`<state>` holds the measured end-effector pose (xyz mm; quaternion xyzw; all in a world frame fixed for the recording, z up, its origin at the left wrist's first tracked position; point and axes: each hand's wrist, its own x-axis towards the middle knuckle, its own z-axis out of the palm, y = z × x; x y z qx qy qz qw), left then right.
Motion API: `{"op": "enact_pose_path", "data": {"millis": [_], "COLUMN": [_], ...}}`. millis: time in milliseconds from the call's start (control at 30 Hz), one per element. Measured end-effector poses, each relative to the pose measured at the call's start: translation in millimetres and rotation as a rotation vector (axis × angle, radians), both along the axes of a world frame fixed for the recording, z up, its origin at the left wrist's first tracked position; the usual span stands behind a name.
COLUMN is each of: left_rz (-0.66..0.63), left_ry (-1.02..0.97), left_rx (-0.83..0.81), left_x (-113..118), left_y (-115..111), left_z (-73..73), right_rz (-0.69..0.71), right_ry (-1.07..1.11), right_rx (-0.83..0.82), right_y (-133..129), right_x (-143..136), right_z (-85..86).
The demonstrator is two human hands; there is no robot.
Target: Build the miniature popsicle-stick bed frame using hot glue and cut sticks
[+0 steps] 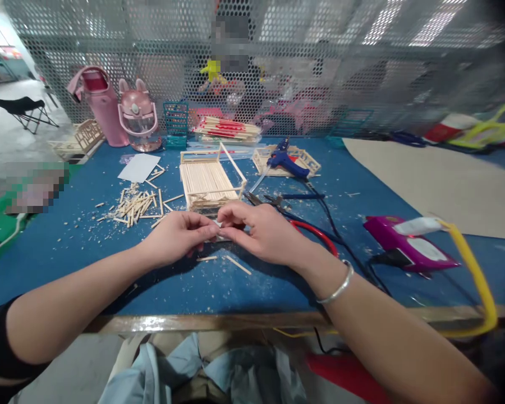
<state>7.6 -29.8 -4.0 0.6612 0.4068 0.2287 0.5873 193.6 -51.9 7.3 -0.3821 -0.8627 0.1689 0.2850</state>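
My left hand (pixel 179 238) and my right hand (pixel 263 233) meet low over the table, fingertips pinched together. Between them shows a bit of something small and pale, too hidden to name. Just beyond my fingers stands a small structure of wooden sticks (pixel 206 179), with a flat slatted floor and a raised rail. Two loose sticks (pixel 238 265) lie on the near side of my hands. To the left is a pile of short cut sticks (pixel 138 206). Pliers (pixel 278 199) with blue handles rest beyond my right hand, near a red-handled tool (pixel 315 233).
A blue glue gun (pixel 288 161) lies on another stick frame (pixel 313 157). At the back are a pink bottle (pixel 105 109), a clear pink-lidded bottle (pixel 138 123) and bundled sticks (pixel 227 129). A purple device (pixel 412 244) with cables sits right, before beige board (pixel 437 185).
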Motion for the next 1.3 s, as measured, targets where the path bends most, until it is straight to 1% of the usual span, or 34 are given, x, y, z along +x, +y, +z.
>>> {"op": "enact_pose_path", "data": {"millis": [133, 233, 333, 433, 500, 533, 667, 700, 733, 833, 900, 1033, 1167, 1233, 1300], "left_rz": [-0.009, 0.017, 0.035, 0.042, 0.026, 0.025, 0.001, -0.032, -0.079, -0.196, -0.227, -0.251, -0.244, -0.229, -0.243], "left_ry": [-0.145, -0.232, -0.274, -0.277, -0.188, -0.111, 0.292, 0.381, 0.459, 0.607, 0.646, 0.674, 0.656, 0.640, 0.652], "left_rx": [-0.194, -0.289, -0.325, -0.301, -0.199, -0.091, 0.544, 0.650, 0.717, 0.802, 0.821, 0.811, 0.819, 0.821, 0.831], "left_x": [1, 2, 4, 4, 1, -1, -9, -10, -11, -10, -9, -8, -9, -9, -9], "left_y": [1, 1, 0, -2, -3, -2, 3, 4, 6, 10, 11, 10, 10, 11, 11], "left_z": [1.6, 1.5, 2.2, 4.1, 5.2, 5.4, 1.3, -1.1, -3.8, -11.3, -13.8, -13.2, -13.6, -14.8, -15.6], "right_rz": [-0.012, -0.006, 0.003, 0.000, 0.002, 0.001, 0.003, 0.004, 0.000, -0.035, -0.062, -0.075, -0.127, -0.115, -0.103], "right_ry": [0.058, 0.082, 0.103, 0.126, 0.098, 0.067, -0.188, -0.269, -0.341, -0.476, -0.535, -0.638, -0.655, -0.667, -0.669], "right_rx": [0.031, 0.052, 0.113, 0.172, 0.193, 0.196, 0.163, 0.152, 0.149, 0.200, 0.251, 0.264, 0.261, 0.227, 0.183], "right_y": [0, 2, 4, 4, 4, 4, 9, 10, 11, 13, 11, 7, 6, 5, 5], "right_x": [0, 1, 1, 2, 4, 6, 12, 12, 11, 4, 0, -4, -5, -4, -3], "right_z": [1.2, 2.8, 3.1, 3.8, 5.7, 6.8, 5.9, 3.6, 0.5, -9.1, -12.8, -13.2, -11.0, -9.5, -8.4]}}
